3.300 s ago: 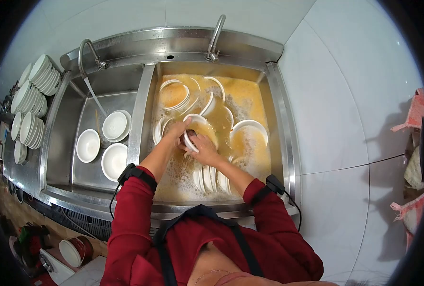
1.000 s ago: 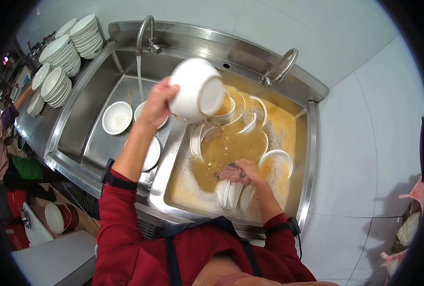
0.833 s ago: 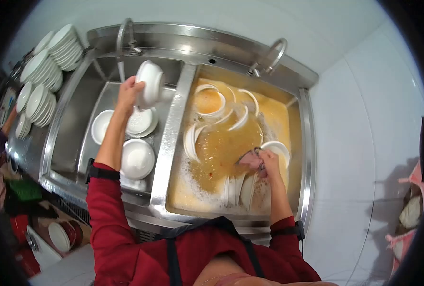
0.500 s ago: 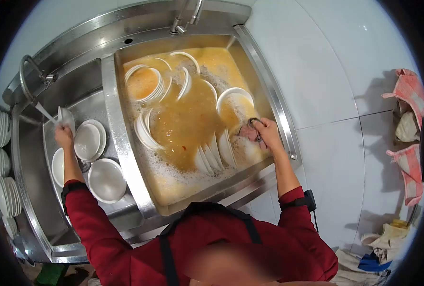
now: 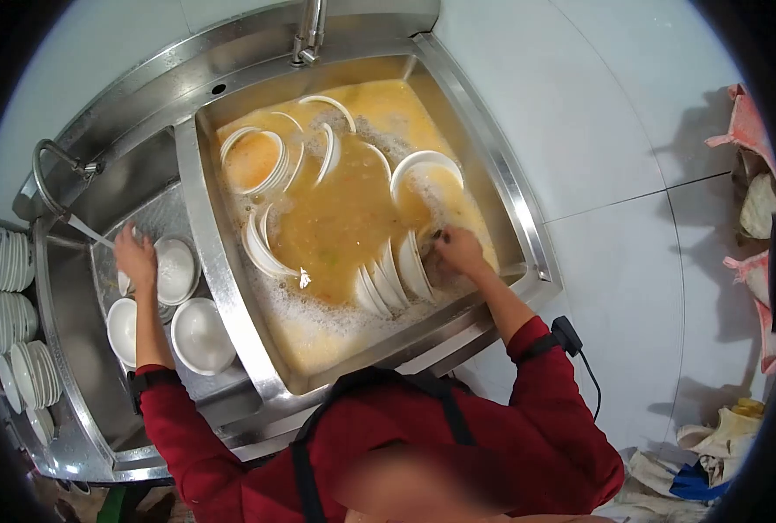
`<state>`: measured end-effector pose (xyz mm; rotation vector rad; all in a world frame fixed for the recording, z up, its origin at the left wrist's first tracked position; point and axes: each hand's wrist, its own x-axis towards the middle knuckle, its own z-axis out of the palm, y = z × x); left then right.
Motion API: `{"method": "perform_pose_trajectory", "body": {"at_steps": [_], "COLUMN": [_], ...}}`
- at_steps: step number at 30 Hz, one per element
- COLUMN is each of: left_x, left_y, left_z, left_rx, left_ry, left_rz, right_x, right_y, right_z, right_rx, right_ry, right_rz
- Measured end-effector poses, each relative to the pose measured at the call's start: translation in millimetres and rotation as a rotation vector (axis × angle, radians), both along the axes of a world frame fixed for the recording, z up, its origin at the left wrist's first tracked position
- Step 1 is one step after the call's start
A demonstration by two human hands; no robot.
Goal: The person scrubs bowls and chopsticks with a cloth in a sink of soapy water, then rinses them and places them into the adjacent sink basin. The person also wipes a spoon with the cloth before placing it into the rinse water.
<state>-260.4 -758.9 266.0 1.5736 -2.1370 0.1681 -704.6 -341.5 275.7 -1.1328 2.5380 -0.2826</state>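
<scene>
My left hand (image 5: 135, 258) is over the left basin, beside the water stream from the tap. A white dish (image 5: 125, 284) shows partly beneath it; whether my fingers grip it is hidden. To its right lie stacked white dishes (image 5: 175, 272), with a white bowl (image 5: 203, 336) and another white bowl (image 5: 121, 331) nearer me. My right hand (image 5: 459, 250) is closed at the murky water in the right basin, with a dark bit of cloth (image 5: 438, 234) at its fingers. Most of the cloth is hidden. White bowls (image 5: 414, 267) stand on edge in a row just left of this hand.
Soapy brownish water fills the right basin (image 5: 514, 196), with more stacked bowls (image 5: 254, 162) and a large bowl (image 5: 427, 166) half sunk. A curved tap (image 5: 41, 179) reaches over the left basin. Stacked plates (image 5: 9, 257) line the far left. Cloths (image 5: 749, 205) hang at right.
My left hand has moved right and toward me, and the white dish it held upright is now mostly covered. My right hand has moved left with the cloth, down to the water.
</scene>
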Motion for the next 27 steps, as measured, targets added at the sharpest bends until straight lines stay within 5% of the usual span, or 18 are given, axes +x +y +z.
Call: {"method": "perform_pose_trajectory", "body": {"at_steps": [2,5,8,10,13,15,18,19,21,24,27], "left_x": [-41,-127,-209,-262,-315,-329,-330,-330,-332,-322,-314], "left_y": [26,87,152,205,268,297,296,296,296,302,310], "left_z": [36,72,46,30,11,14,-13,-19,-21,0,3], "left_rx": [-0.156,-0.085,0.363,0.375,0.662,0.748,0.935,1.021,0.965,0.955,0.927], "left_ry": [0.16,0.279,0.35,-0.113,-0.14,-0.242,-0.099,-0.029,-0.119,-0.14,-0.114], "left_rz": [-0.339,-0.595,-0.899,-1.117,-1.139,-1.064,-1.011,-1.025,-1.038,-0.979,-0.922], "right_x": [-22,-15,-19,-14,-35,-12,-33,-26,-14,-22,-17], "right_y": [-9,-18,-12,-15,-15,-19,-1,-2,-5,-1,-3], "right_z": [-1,2,-49,-63,-108,-35,-119,-101,-58,-83,-74], "right_rx": [-0.056,0.098,0.283,0.222,0.286,-0.218,-0.428,-0.433,0.145,-0.052,0.077], "right_ry": [-0.021,-0.028,-0.05,-0.047,0.02,-0.377,-0.245,-0.244,-0.208,-0.197,-0.132], "right_rz": [-0.233,-0.045,0.147,0.22,0.474,0.544,0.413,0.416,0.362,0.453,0.438]}}
